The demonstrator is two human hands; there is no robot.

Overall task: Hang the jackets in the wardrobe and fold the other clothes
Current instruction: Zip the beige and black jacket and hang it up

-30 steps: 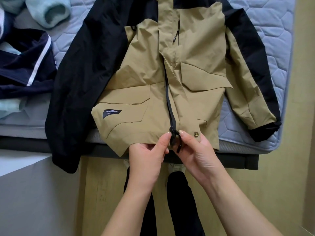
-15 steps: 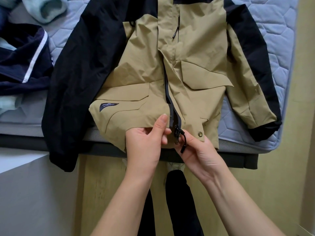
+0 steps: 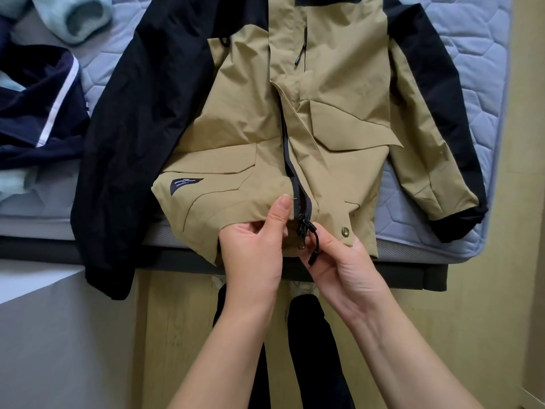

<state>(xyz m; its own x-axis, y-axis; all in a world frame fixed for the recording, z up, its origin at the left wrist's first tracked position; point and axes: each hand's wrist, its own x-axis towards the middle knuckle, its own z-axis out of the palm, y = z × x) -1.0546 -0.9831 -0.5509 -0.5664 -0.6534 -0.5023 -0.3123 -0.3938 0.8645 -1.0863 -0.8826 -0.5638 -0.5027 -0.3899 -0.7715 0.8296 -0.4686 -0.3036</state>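
Your left hand point(image 3: 253, 250) pinches the jacket point(image 3: 244, 143) hem just beside the zipper pull point(image 3: 304, 227), itself pinched by your right hand point(image 3: 346, 271); the jacket overhangs the bed's point(image 3: 486, 98) near edge, bare mattress along the right edge.

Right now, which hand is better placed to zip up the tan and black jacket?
Probably right: the right hand pinches the black zipper pull; the left hand grips the tan hem beside it.
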